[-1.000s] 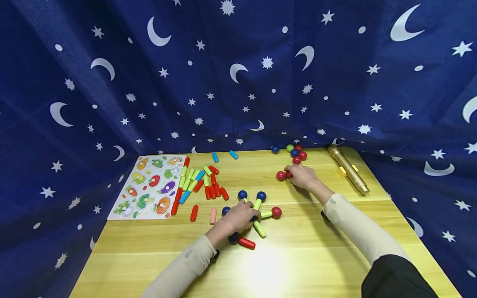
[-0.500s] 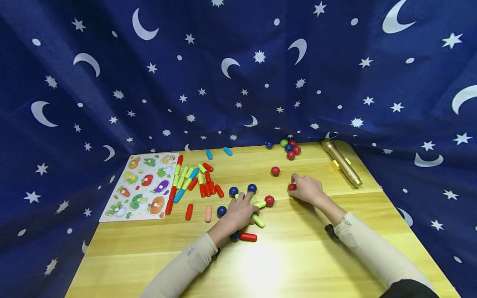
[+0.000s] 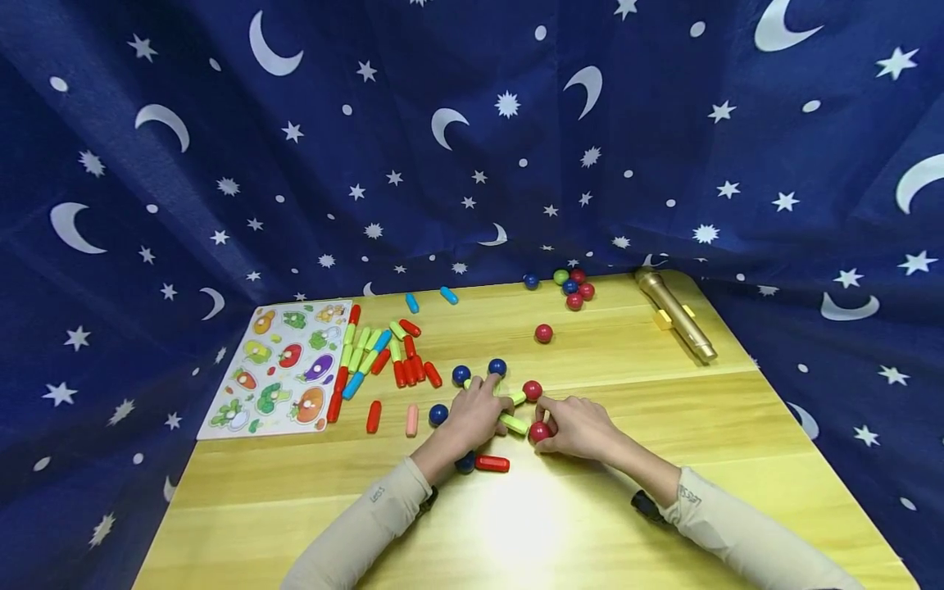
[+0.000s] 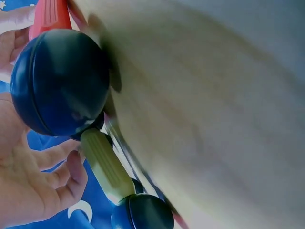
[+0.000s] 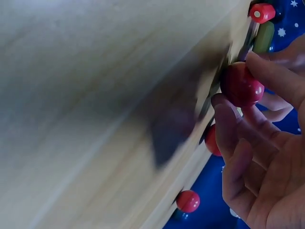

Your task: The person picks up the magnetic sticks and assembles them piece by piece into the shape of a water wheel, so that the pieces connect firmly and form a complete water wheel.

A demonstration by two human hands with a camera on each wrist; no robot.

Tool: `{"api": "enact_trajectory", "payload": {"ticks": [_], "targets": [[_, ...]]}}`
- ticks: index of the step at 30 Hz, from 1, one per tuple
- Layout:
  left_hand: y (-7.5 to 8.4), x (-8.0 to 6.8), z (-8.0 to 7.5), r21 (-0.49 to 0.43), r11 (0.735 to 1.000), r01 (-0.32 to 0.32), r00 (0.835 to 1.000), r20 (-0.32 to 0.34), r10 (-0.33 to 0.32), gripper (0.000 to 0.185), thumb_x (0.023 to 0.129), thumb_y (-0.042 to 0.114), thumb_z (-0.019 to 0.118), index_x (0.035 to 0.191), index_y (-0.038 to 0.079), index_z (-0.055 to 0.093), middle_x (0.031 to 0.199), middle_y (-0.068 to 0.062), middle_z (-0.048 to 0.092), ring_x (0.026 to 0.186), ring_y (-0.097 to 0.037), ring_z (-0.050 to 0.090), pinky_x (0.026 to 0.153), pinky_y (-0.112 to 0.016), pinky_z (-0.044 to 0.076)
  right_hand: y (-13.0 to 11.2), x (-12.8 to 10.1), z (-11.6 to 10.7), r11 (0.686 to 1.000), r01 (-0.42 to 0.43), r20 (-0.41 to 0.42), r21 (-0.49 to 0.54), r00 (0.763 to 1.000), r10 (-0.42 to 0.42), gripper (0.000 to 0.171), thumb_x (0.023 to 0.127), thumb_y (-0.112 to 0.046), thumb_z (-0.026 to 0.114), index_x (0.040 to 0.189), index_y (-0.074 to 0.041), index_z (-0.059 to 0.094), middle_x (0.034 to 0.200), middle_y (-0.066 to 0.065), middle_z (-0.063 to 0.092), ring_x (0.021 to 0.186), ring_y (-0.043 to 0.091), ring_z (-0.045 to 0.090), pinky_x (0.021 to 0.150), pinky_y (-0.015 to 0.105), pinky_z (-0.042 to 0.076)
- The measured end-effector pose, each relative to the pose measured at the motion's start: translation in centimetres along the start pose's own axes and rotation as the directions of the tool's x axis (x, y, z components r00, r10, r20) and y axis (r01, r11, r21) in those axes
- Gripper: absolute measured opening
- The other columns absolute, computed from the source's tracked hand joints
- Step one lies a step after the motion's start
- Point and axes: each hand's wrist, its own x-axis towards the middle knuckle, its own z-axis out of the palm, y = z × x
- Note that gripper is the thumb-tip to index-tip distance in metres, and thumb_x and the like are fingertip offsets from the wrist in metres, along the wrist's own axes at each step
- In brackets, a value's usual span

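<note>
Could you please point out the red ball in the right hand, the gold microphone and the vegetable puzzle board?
red ball (image 3: 540, 431): head view, its top.
gold microphone (image 3: 674, 315): head view, mid-barrel.
vegetable puzzle board (image 3: 289, 369): head view, board's middle.

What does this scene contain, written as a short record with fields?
Surface: pale wooden table
Left hand: rests on the structure of green sticks and blue balls
Right hand: pinches a red wooden ball at a green stick's end
Loose: one red ball alone; coloured sticks heap
Left edge: vegetable puzzle board
Right edge: golden toy microphone
</note>
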Motion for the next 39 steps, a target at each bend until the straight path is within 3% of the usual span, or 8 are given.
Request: {"api": "enact_trajectory", "payload": {"ticks": [9, 12, 15, 19, 23, 28, 37, 39], "targets": [[-0.1, 0.0, -0.2, 0.001, 1.000, 0.003, 1.000, 0.008, -0.003, 0.023, 0.079, 0.042, 0.077, 0.100, 0.033, 0.074, 0.132, -0.006, 0.052, 0.096, -0.021, 0.052, 0.060, -0.030, 0.049, -0.5, -0.1, 0.5, 0.999, 0.029, 0.004, 0.019, 1.000, -0.029, 0.038, 0.067, -0.040, 0.088, 0.088, -0.024, 0.061, 0.062, -0.013, 0.054, 0.055, 0.006, 0.049, 0.048, 0.026, 0.037], [-0.5, -0.3, -0.4, -0.040, 0.999, 0.014, 1.000, 0.014, -0.014, 0.023, 0.083, 0.041, 0.075, 0.104, 0.032, 0.073, 0.132, -0.007, 0.053, 0.102, -0.023, 0.052, 0.068, -0.034, 0.051, -0.2, -0.1, 0.5, 0.999, 0.022, -0.001, 0.032, 1.000, -0.022, 0.036, 0.068, -0.037, 0.087, 0.089, -0.023, 0.062, 0.064, -0.012, 0.058, 0.056, 0.006, 0.050, 0.048, 0.027, 0.038], [-1.2, -0.5, -0.8, -0.078, 0.995, 0.057, 0.998, 0.028, -0.055, 0.021, 0.088, 0.040, 0.070, 0.109, 0.034, 0.072, 0.128, -0.007, 0.055, 0.106, -0.024, 0.052, 0.078, -0.038, 0.050, 0.1, 0.0, 0.3, 1.000, 0.002, -0.027, 0.030, 1.000, -0.001, 0.033, 0.071, -0.034, 0.086, 0.093, -0.023, 0.064, 0.069, -0.011, 0.063, 0.059, 0.006, 0.052, 0.050, 0.027, 0.039], [-1.9, -0.8, -1.2, -0.105, 0.991, 0.089, 0.994, 0.065, -0.083, 0.024, 0.092, 0.038, 0.065, 0.116, 0.035, 0.069, 0.116, -0.005, 0.058, 0.100, -0.021, 0.052, 0.078, -0.038, 0.046, 0.0, -0.2, 0.2, 0.999, -0.022, -0.115, -0.030, 0.993, 0.018, 0.039, 0.073, -0.033, 0.085, 0.102, -0.021, 0.062, 0.073, -0.008, 0.061, 0.060, 0.008, 0.051, 0.049, 0.028, 0.037], [-2.1, -0.9, -1.2, -0.099, 0.991, 0.084, 0.995, 0.062, -0.078, 0.026, 0.093, 0.039, 0.063, 0.118, 0.034, 0.068, 0.109, -0.005, 0.059, 0.094, -0.020, 0.055, 0.074, -0.035, 0.044, -1.1, -1.0, 0.7, 0.997, 0.063, -0.172, -0.054, 0.983, -0.071, 0.033, 0.075, -0.034, 0.083, 0.098, -0.021, 0.063, 0.071, -0.009, 0.057, 0.058, 0.007, 0.047, 0.048, 0.027, 0.036], [-1.7, -0.8, -1.2, -0.065, 0.995, 0.081, 0.997, 0.025, -0.080, 0.022, 0.092, 0.037, 0.065, 0.113, 0.032, 0.070, 0.107, -0.005, 0.063, 0.093, -0.021, 0.059, 0.074, -0.036, 0.046, -2.0, -1.7, 2.3, 0.980, 0.196, -0.068, -0.015, 0.978, -0.197, 0.028, 0.081, -0.035, 0.077, 0.104, -0.023, 0.069, 0.063, -0.015, 0.054, 0.054, 0.000, 0.044, 0.047, 0.022, 0.035], [-0.8, 0.0, -1.3, -0.004, 0.999, 0.040, 0.999, 0.015, -0.040, 0.023, 0.084, 0.046, 0.073, 0.092, 0.025, 0.067, 0.097, -0.004, 0.061, 0.090, -0.022, 0.055, 0.073, -0.038, 0.047, -1.6, -2.1, 3.0, 0.967, 0.238, -0.112, -0.092, 0.962, -0.248, 0.015, 0.084, -0.023, 0.075, 0.098, -0.023, 0.070, 0.062, -0.010, 0.057, 0.050, 0.003, 0.039, 0.042, 0.022, 0.028], [-0.7, 0.0, -1.4, -0.020, 0.999, 0.027, 0.999, 0.024, -0.027, 0.025, 0.082, 0.046, 0.074, 0.093, 0.026, 0.067, 0.098, -0.003, 0.058, 0.089, -0.021, 0.053, 0.069, -0.035, 0.046, -1.5, -2.1, 2.9, 0.963, 0.252, -0.124, -0.096, 0.957, -0.263, 0.016, 0.083, -0.024, 0.076, 0.098, -0.023, 0.069, 0.064, -0.010, 0.058, 0.051, 0.002, 0.039, 0.042, 0.021, 0.028]]}}
